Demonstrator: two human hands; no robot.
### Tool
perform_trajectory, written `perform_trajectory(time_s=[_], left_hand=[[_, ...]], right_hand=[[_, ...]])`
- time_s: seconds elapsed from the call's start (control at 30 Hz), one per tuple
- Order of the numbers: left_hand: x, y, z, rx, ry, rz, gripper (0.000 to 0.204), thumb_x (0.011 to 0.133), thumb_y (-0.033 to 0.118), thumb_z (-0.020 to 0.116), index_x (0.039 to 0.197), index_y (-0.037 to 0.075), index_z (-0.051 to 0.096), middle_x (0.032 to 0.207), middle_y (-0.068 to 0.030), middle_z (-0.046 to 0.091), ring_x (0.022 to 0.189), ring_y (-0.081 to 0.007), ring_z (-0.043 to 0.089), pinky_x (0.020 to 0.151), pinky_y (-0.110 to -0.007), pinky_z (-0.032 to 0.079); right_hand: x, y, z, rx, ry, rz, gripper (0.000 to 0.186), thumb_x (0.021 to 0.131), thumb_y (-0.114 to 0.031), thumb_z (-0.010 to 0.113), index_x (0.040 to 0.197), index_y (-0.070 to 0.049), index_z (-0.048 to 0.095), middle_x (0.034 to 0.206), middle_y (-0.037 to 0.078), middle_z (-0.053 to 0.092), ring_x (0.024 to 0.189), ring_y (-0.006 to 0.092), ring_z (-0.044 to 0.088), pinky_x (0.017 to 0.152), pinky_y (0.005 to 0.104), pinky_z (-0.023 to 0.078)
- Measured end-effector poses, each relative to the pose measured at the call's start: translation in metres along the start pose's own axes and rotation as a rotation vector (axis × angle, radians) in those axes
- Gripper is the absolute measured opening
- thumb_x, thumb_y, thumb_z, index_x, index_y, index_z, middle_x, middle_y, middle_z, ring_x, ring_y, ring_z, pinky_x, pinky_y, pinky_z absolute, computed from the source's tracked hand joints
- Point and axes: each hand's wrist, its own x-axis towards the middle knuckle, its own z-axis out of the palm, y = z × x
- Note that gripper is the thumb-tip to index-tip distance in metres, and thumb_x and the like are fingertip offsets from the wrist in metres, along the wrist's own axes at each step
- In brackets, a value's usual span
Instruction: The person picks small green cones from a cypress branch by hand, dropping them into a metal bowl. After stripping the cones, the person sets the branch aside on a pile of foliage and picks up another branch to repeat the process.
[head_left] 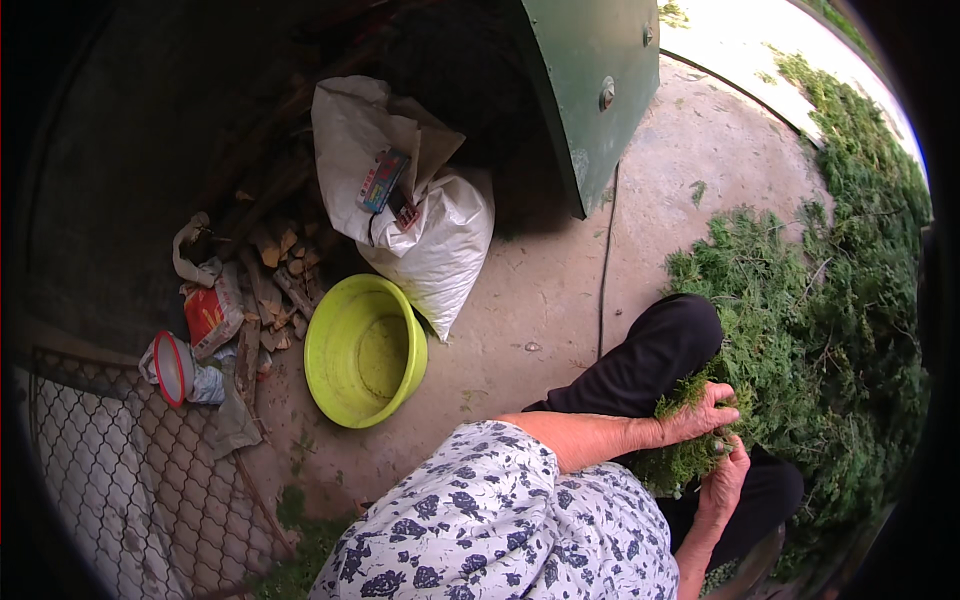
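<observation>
- A person in a white blouse with a dark flower print [500,520] and black trousers [650,360] is sitting low on a bare concrete yard [540,290], working a bunch of feathery green sprigs [685,455] with both bare hands.
- The left hand [703,412] is reaching across the knee and closing its fingers over the top of the bunch, gripping the sprigs firmly.
- The right hand [725,478] is curling up from below and clasping the same bunch from underneath, its fingers partly buried in the greenery; how tightly it is shut cannot be told.
- The bunch is lying against the trousers, at the near edge of a large heap of the same green plant [830,330], which is spreading over the ground to the right of the person's knee.
- A lime-green plastic basin [365,350] is standing well to the left of the heap, apart from both hands, with what looks like a thin layer of pale material in its bottom.
- A bulging white woven sack [425,235] is slumping just behind the basin, touching its far rim.
- Split firewood and crumpled packets [265,290] are littering the ground to the left of the basin, beside a red-rimmed round object [172,368].
- A green metal door [595,90] is standing behind the sack, and a thin dark cable [605,260] is running from it across the concrete towards the knee.
- Diamond wire mesh [120,490] is lying below and left of the basin.
</observation>
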Motion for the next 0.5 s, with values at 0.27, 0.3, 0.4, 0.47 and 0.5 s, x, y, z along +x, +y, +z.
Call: perform_trajectory(time_s=[0.27, 0.3, 0.4, 0.47, 0.5], left_hand=[[-0.003, 0.017, 0.000, -0.244, -0.062, -0.152, 0.020, 0.079, 0.017, 0.061, 0.081, -0.002, 0.055, 0.065, -0.0043, 0.053, 0.061, -0.0075, 0.052, 0.053, -0.028, 0.045], [-0.004, 0.022, -0.001, -0.339, -0.085, -0.257, 0.019, 0.080, 0.016, 0.062, 0.080, -0.002, 0.055, 0.065, -0.0026, 0.054, 0.061, -0.0063, 0.053, 0.051, -0.026, 0.045], [-0.004, 0.020, -0.003, -0.292, -0.124, -0.200, 0.018, 0.080, 0.015, 0.062, 0.082, -0.001, 0.056, 0.066, -0.0005, 0.055, 0.059, -0.0042, 0.053, 0.048, -0.023, 0.045], [-0.003, 0.011, 0.000, -0.252, -0.116, -0.130, 0.018, 0.079, 0.016, 0.063, 0.084, -0.001, 0.057, 0.067, -0.0007, 0.055, 0.059, -0.0039, 0.053, 0.047, -0.022, 0.045], [-0.002, 0.006, 0.001, -0.212, -0.109, -0.060, 0.019, 0.079, 0.016, 0.063, 0.086, -0.001, 0.057, 0.067, -0.0009, 0.056, 0.059, -0.0037, 0.053, 0.046, -0.021, 0.044]], right_hand=[[0.000, 0.007, 0.007, -0.203, 0.026, -0.044, 0.023, 0.080, -0.004, 0.063, 0.101, 0.002, 0.058, 0.092, 0.002, 0.060, 0.082, 0.0095, 0.054, 0.073, 0.0240, 0.043], [-0.001, 0.006, 0.009, -0.304, 0.039, -0.074, 0.020, 0.080, -0.001, 0.060, 0.099, 0.002, 0.059, 0.092, 0.001, 0.059, 0.082, 0.0083, 0.052, 0.073, 0.0234, 0.041], [-0.002, 0.005, 0.018, -0.264, 0.038, -0.094, 0.015, 0.080, 0.001, 0.057, 0.095, 0.001, 0.060, 0.089, -0.001, 0.058, 0.079, 0.0066, 0.049, 0.071, 0.0223, 0.038], [-0.002, 0.005, 0.018, -0.279, 0.040, -0.088, 0.015, 0.081, -0.001, 0.057, 0.096, 0.001, 0.059, 0.088, -0.002, 0.057, 0.078, 0.0062, 0.048, 0.069, 0.0220, 0.038], [-0.001, 0.006, 0.017, -0.294, 0.042, -0.082, 0.015, 0.081, -0.003, 0.058, 0.096, 0.000, 0.059, 0.087, -0.002, 0.056, 0.076, 0.0058, 0.047, 0.068, 0.0218, 0.037]])
